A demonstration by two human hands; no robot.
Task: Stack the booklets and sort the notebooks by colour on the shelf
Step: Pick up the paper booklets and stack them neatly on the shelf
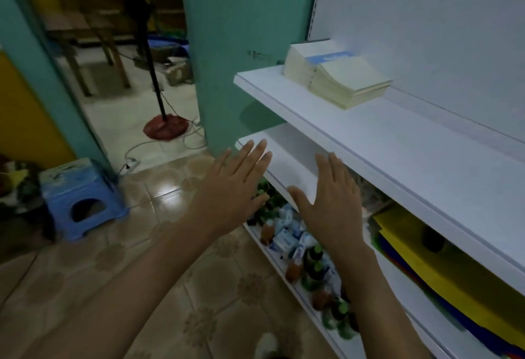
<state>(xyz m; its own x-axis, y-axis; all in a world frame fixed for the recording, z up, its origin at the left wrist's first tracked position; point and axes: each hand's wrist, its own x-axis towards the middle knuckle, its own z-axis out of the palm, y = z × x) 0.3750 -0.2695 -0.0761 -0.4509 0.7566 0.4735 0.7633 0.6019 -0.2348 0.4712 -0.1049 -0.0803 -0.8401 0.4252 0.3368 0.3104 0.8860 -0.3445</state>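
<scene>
Below booklets point(338, 74), flat hands point(284, 188) before shelf point(397, 142), bottles point(312, 259)

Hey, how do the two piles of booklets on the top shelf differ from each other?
The back pile stands taller than the front pile. The back pile's top cover shows a blue band; the front pile's top is plain cream. Both are cream, sit on the top shelf and touch.
</scene>
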